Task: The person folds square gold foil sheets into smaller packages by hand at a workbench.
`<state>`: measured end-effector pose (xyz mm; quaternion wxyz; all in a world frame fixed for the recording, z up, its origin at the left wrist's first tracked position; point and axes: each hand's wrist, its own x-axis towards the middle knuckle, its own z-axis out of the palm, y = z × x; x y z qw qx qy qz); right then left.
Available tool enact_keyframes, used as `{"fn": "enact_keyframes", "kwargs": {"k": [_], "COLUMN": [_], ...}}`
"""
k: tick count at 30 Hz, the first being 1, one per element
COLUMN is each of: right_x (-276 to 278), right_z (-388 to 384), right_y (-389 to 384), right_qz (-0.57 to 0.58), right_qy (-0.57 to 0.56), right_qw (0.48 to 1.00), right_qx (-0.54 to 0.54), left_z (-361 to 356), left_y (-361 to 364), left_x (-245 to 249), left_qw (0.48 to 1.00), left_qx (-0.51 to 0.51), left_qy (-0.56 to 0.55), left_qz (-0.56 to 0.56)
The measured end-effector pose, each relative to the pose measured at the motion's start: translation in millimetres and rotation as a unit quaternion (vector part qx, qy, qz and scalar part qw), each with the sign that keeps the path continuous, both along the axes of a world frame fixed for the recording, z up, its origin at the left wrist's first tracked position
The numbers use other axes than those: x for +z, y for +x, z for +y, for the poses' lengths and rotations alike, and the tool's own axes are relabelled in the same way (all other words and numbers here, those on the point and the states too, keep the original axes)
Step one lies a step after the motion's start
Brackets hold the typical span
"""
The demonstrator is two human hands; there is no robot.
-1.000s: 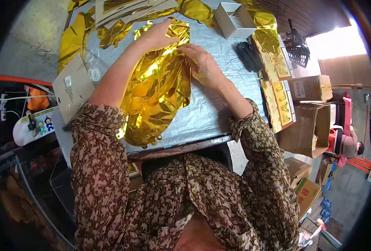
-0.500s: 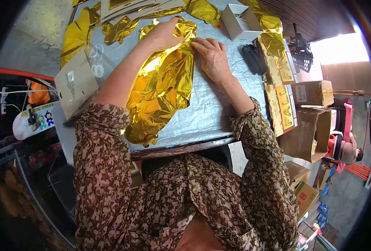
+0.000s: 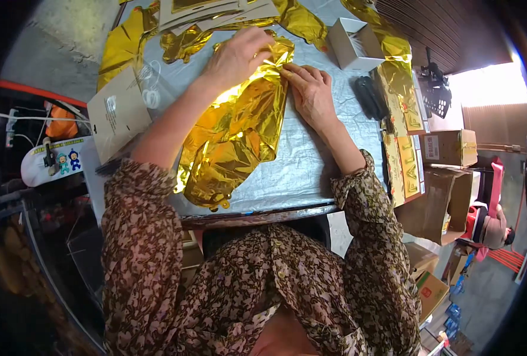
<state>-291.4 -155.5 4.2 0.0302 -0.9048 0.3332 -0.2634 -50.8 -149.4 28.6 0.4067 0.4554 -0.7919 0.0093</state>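
A flat, crinkled gold foil balloon (image 3: 234, 151) lies lengthwise before me, its near end close to the table's front edge. Over its far part is my left hand (image 3: 234, 59), fingers bent and the thumb apart from them; the thumb rests at the foil's far right portion. At the far right edge of the same foil, my right hand (image 3: 312, 98) presses thumb and fingertips together on the foil. The foil under my left palm is hidden.
A silver-covered table (image 3: 299, 172) carries an open white box (image 3: 355, 50), a black object (image 3: 370, 98), a cardboard sleeve (image 3: 118, 113) and more gold foil pieces (image 3: 124, 44). Lettered packs (image 3: 407, 169) line the right edge. Cartons (image 3: 447, 196) and another person (image 3: 494, 228) are beyond.
My left hand has lifted and curled slightly at the foil's far part, thumb separating from the fingers. My right hand keeps its hold. The whole view has shifted slightly.
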Motion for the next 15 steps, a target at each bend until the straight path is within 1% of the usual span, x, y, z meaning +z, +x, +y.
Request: {"fn": "enact_keyframes", "kwargs": {"k": [1, 3, 4, 5, 7, 8, 10, 11, 13, 15], "right_x": [-0.4, -1.6, -1.3, -1.4, -1.7, -1.7, -2.2, -2.8, -4.5, -8.9], "right_z": [-0.9, -0.8, -1.5, -2.3, -4.0, -5.3, -10.7, -15.4, -30.8, -46.7], "right_y": [0.3, -0.7, 0.0, 0.5, 0.1, -0.2, 0.4, 2.0, 9.0, 15.5], "right_qz": [-0.008, -0.007, -0.007, -0.006, -0.03, -0.028, -0.038, -0.037, -0.095, -0.115], "right_qy": [-0.004, -0.002, -0.004, -0.003, -0.023, -0.023, 0.041, 0.042, 0.076, 0.075], "right_qw": [1.0, 1.0, 1.0, 1.0, 0.999, 0.999, 0.998, 0.998, 0.993, 0.99], "right_qx": [0.002, -0.001, -0.002, -0.001, 0.014, 0.012, 0.002, 0.0, 0.006, 0.003], "left_z": [2.8, 11.2, 18.6, 20.9, 24.0, 25.0, 26.7, 26.5, 24.3, 24.4], "left_y": [-2.6, -7.0, -12.2, -13.1, -16.6, -16.8, -15.9, -16.2, -15.8, -15.1], "left_x": [-3.1, -11.2, -11.6, -15.4, -22.8, -24.3, -26.9, -28.1, -30.3, -29.0], "left_qw": [1.0, 0.99, 0.992, 0.992, 0.991, 0.991, 0.994, 0.994, 0.994, 0.993], "left_qx": [-0.003, -0.099, -0.101, -0.101, -0.094, -0.097, -0.075, -0.078, -0.083, -0.081], "left_qy": [0.001, -0.004, 0.05, 0.05, 0.089, 0.089, 0.078, 0.079, 0.074, 0.081], "left_qz": [0.001, -0.1, -0.058, -0.057, -0.029, -0.028, -0.018, -0.017, -0.02, -0.038]}}
